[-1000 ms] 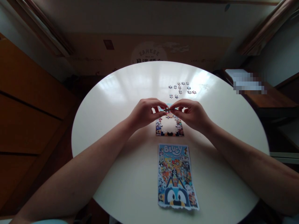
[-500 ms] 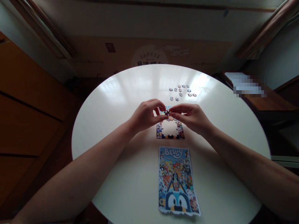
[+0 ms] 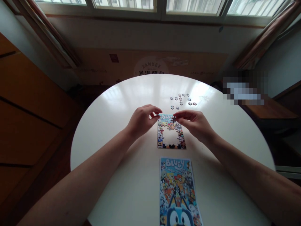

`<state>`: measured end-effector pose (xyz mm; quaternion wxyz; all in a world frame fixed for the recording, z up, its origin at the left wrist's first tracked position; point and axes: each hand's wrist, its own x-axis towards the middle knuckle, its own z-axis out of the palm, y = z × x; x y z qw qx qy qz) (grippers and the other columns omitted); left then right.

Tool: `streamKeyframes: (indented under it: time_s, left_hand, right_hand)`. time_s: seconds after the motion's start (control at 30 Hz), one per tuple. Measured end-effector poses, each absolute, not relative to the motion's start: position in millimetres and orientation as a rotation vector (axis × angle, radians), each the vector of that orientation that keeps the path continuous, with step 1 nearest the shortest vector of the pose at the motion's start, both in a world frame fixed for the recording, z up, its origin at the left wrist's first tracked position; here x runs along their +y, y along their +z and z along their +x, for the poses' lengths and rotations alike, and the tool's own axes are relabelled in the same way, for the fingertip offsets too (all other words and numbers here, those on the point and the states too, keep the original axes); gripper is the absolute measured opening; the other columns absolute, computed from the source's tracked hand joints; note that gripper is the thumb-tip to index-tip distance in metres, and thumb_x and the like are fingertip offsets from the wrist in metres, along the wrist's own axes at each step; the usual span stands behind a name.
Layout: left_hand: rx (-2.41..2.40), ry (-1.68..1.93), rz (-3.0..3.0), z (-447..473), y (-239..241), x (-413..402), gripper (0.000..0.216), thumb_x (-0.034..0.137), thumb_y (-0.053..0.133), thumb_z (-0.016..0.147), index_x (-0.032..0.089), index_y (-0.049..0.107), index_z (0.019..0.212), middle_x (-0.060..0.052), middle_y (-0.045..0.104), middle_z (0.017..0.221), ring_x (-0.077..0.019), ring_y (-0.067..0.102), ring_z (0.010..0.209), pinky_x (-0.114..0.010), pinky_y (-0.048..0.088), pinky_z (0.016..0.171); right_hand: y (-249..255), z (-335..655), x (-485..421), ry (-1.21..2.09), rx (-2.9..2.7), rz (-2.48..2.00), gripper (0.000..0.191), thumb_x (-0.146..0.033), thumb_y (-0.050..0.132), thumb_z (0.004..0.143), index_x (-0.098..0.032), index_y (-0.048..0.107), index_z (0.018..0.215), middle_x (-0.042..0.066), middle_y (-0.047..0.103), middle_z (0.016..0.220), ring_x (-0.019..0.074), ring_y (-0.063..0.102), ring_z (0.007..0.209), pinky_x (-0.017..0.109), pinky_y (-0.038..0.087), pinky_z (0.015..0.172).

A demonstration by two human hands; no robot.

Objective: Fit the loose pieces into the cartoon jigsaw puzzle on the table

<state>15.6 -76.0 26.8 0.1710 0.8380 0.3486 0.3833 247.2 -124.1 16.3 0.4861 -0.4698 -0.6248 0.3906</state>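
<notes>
Between the thumb and fingers of my right hand (image 3: 191, 121) is a small dark puzzle piece (image 3: 173, 119), held above the upper right of a partly assembled jigsaw puzzle (image 3: 160, 133). My left hand (image 3: 145, 117) hovers at the puzzle's upper left, thumb and fingers apart with nothing between them. The puzzle has its border joined around a hole in the middle, where the white tabletop shows through. Closer to me lies a printed Bluey picture sheet (image 3: 177, 188), its lower edge cut off by the frame.
Several loose puzzle pieces (image 3: 181, 99) lie scattered beyond the puzzle on the white oval table (image 3: 105, 125). A wooden cabinet (image 3: 28, 119) stands at the left. Windows (image 3: 124, 3) and curtains are at the back, and a brown surface (image 3: 265, 110) is at the right.
My left hand has let go of the puzzle piece and drawn off to the left. The right hand keeps the piece. The view has tilted up, showing the windows.
</notes>
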Motion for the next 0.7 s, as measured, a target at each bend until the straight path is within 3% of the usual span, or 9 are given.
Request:
streamKeyframes:
  time_s: [0.27, 0.7]
  left_hand:
    - [0.972, 0.982, 2.385, 15, 27, -76, 0.015, 0.014, 0.064, 0.083, 0.019, 0.078, 0.086, -0.003, 0.075, 0.083, -0.0131, 0.066, 0.069, -0.028, 0.054, 0.065]
    - [0.965, 0.792, 2.2, 19, 31, -82, 0.012, 0.026, 0.071, 0.085, 0.02, 0.08, 0.091, -0.004, 0.078, 0.084, -0.0145, 0.068, 0.072, -0.03, 0.053, 0.068]
  right_hand:
    - [14, 239, -126, 0.924, -1.587, -1.204, 0.024, -0.026, 0.068, 0.082, -0.021, 0.08, 0.102, 0.006, 0.078, 0.095, 0.0207, 0.073, 0.087, 0.039, 0.061, 0.08]
    - [10, 233, -127, 1.058, -1.501, -1.103, 0.019, -0.03, 0.082, 0.078, -0.021, 0.079, 0.095, 0.005, 0.078, 0.092, 0.0188, 0.074, 0.083, 0.037, 0.063, 0.079]
